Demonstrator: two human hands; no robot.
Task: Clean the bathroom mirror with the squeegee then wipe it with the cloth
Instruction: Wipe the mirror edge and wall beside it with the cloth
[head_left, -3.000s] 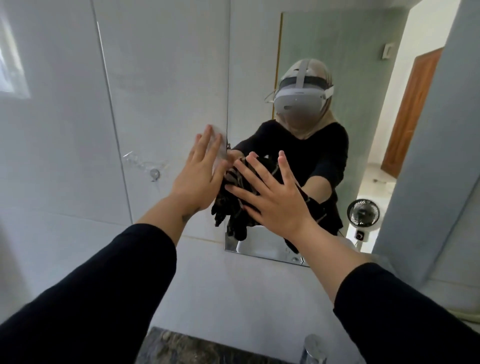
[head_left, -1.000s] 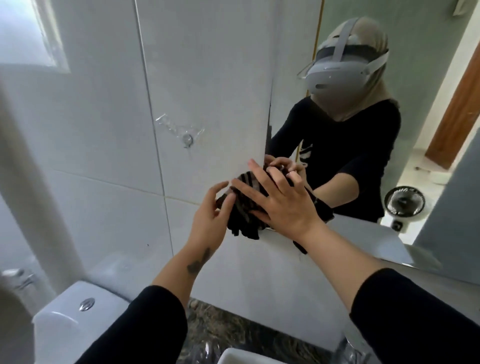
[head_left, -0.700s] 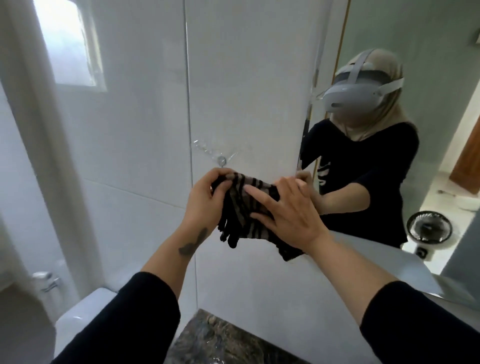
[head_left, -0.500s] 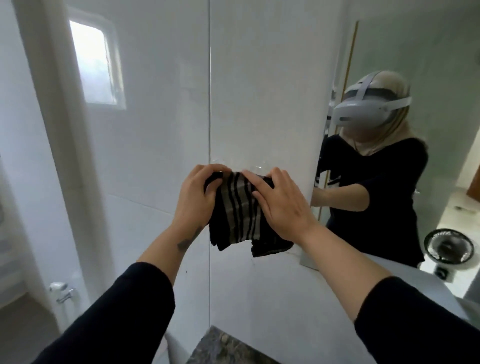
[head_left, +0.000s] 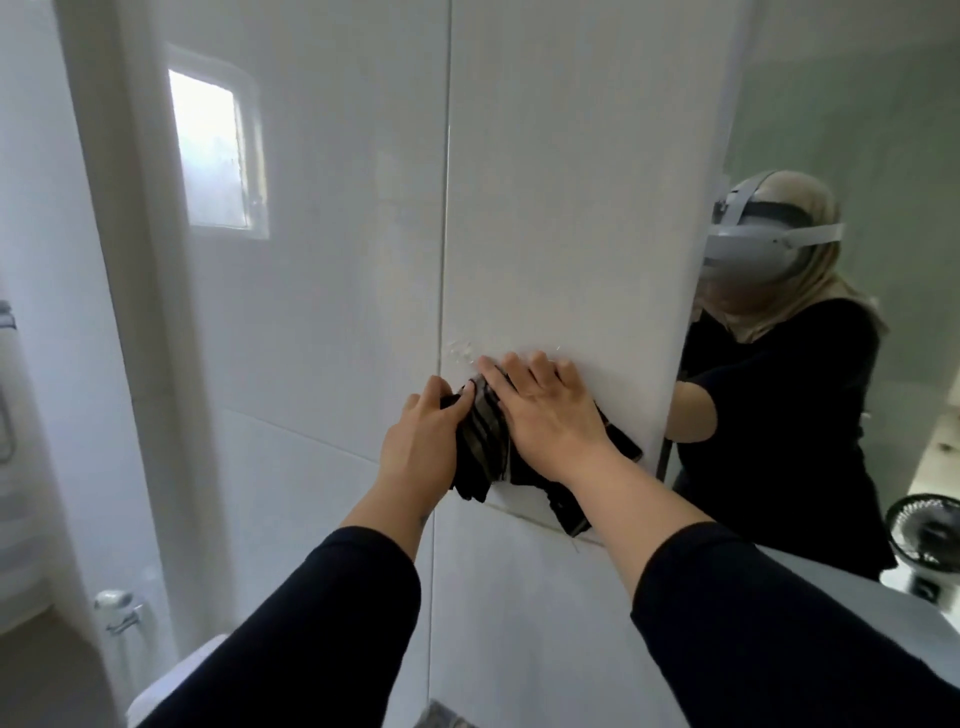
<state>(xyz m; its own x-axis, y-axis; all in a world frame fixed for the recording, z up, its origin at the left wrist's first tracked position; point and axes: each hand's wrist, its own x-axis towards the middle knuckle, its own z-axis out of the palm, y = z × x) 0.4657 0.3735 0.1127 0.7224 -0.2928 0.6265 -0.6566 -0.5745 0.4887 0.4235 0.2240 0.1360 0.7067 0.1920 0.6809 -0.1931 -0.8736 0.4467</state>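
A dark cloth (head_left: 483, 447) with pale stripes is pressed against the white wall tile (head_left: 561, 208), left of the mirror (head_left: 857, 130). My left hand (head_left: 423, 441) grips the cloth's left edge with curled fingers. My right hand (head_left: 545, 410) lies flat on top of it, fingers spread toward a clear plastic wall hook (head_left: 462, 351) just above. A corner of the cloth hangs below my right wrist. The mirror fills the right side and reflects a person in a headset. No squeegee is in view.
A small bright window (head_left: 215, 140) sits high on the left wall. A chrome fitting (head_left: 119, 610) and a white toilet tank (head_left: 171, 675) are at lower left. A small fan (head_left: 924, 530) shows in the mirror. A strip of dark stone counter (head_left: 447, 719) lies at the bottom edge.
The view and both hands have swung left, carrying the cloth off the mirror onto the wall tile by the hook. My left hand went from open to gripping the cloth.
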